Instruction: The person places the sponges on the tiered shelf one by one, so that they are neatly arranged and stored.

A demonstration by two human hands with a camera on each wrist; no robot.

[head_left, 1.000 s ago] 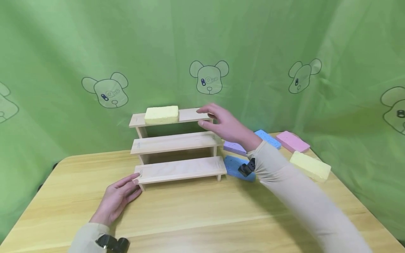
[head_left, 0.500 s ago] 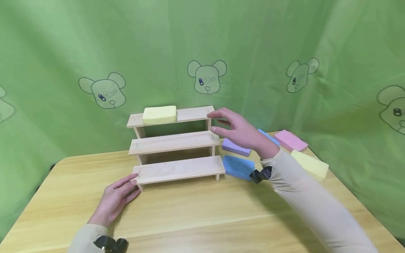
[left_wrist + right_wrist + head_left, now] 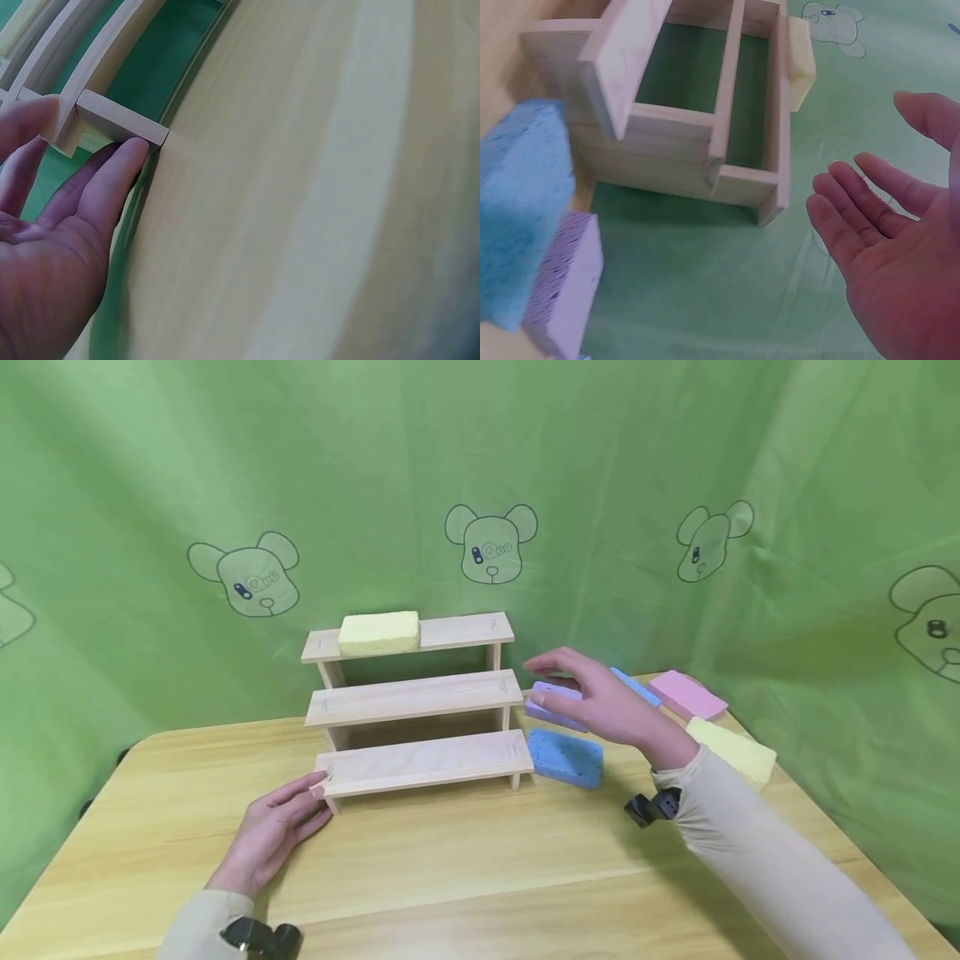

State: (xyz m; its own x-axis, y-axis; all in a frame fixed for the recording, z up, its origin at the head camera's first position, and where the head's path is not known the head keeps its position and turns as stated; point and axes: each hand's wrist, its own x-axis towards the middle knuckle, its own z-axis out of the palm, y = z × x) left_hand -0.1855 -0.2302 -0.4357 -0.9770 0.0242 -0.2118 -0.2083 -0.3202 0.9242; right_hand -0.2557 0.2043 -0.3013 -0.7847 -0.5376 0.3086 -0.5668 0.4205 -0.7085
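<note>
Head view: right of centre, empty right hand [image 3: 603,697], fingers parted, overlaps purple spongy block [image 3: 553,718]; relaxed left hand [image 3: 270,835] touches pale wooden three-tier rack [image 3: 420,764], centre-left, where gentle bracing should prevent shifting.

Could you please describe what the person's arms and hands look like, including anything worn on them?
The left hand and right hand are bare. The sleeves are long, plain, pale beige and creased in places. A small black device sits near each hand.
</note>
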